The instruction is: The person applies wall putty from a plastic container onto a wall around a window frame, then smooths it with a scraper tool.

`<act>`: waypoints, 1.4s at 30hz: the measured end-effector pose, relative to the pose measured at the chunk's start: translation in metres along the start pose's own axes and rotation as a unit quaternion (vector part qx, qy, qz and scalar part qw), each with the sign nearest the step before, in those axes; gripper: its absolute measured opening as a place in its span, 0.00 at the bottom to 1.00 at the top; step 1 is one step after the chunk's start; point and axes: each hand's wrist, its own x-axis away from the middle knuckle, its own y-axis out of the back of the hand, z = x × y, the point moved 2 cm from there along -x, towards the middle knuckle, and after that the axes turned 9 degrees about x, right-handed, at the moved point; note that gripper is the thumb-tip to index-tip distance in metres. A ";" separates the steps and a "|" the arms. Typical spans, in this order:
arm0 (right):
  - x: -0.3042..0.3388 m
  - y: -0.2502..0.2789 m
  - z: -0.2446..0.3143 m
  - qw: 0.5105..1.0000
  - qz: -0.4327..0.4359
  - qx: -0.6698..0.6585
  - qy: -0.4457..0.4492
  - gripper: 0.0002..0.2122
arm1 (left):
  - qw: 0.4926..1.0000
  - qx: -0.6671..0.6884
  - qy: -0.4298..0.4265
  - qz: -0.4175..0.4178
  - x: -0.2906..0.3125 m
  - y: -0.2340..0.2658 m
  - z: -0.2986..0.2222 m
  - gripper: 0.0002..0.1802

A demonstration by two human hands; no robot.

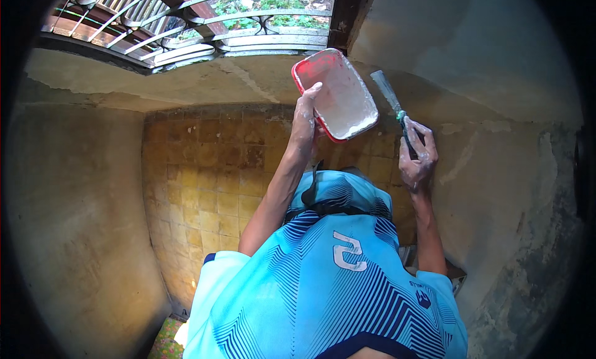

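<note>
My left hand (pixel 305 113) grips a red-rimmed plastic tub (pixel 362 132) by its left side, the thumb over the rim. The tub is tilted toward me and its inside is coated with a white paste (pixel 347 104), thick along the near right rim. To the right of the tub, my right hand (pixel 419 151) is closed round the dark handle of a putty knife (pixel 386 90). Its narrow blade is smeared white, points up and to the left, and stays apart from the tub. White smears cover both hands.
Ahead is a window with a metal grille (pixel 267 33) above a worn wall ledge (pixel 205 79). Yellow-brown tiles (pixel 211 185) lie below. Bare walls stand at left (pixel 74 216) and right (pixel 496 191), the right one patchy. A box-like thing (pixel 458 275) shows partly behind my right arm.
</note>
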 end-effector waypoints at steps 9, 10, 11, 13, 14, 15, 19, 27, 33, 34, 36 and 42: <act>0.009 -0.003 0.017 0.999 -0.016 0.011 0.035 0.23 | 0.998 -0.004 0.053 0.033 -0.003 0.000 -0.007 0.39; 0.007 -0.005 0.012 0.999 -0.020 0.027 0.030 0.23 | 0.998 -0.005 0.055 0.034 -0.001 -0.002 -0.008 0.39; 0.007 -0.007 0.005 0.999 -0.021 0.028 0.028 0.23 | 0.998 0.020 0.053 0.031 0.003 -0.006 -0.009 0.39; 0.000 -0.010 -0.003 1.000 -0.015 -0.004 -0.008 0.22 | 0.998 0.045 0.045 0.026 0.003 -0.007 -0.010 0.38; 0.000 -0.006 -0.001 1.000 -0.018 -0.016 -0.019 0.22 | 0.998 0.029 0.042 0.021 0.000 -0.004 -0.007 0.38; -0.002 -0.002 0.006 1.000 -0.017 -0.017 -0.017 0.22 | 0.999 0.014 0.038 0.015 -0.004 0.000 -0.004 0.38; -0.001 0.009 0.024 0.999 -0.027 -0.031 0.017 0.23 | 0.998 0.014 0.047 0.027 -0.009 0.004 -0.002 0.38; -0.016 0.008 0.003 0.999 -0.044 -0.022 -0.014 0.22 | 0.999 -0.020 0.044 0.022 -0.001 -0.003 -0.007 0.37; -0.032 0.012 0.004 0.991 -0.016 0.066 0.119 0.23 | 0.990 0.013 0.095 0.101 0.009 -0.010 -0.019 0.42; -0.036 0.014 -0.001 0.990 -0.015 0.066 0.121 0.23 | 0.990 0.015 0.093 0.101 0.006 -0.005 -0.016 0.42; -0.045 0.020 -0.014 0.999 -0.016 0.031 0.034 0.23 | 0.989 -0.034 0.108 0.099 -0.003 0.007 -0.006 0.44; -0.100 0.081 0.024 0.987 0.142 -0.012 0.081 0.23 | 0.982 -0.138 0.123 0.041 -0.001 0.004 -0.015 0.47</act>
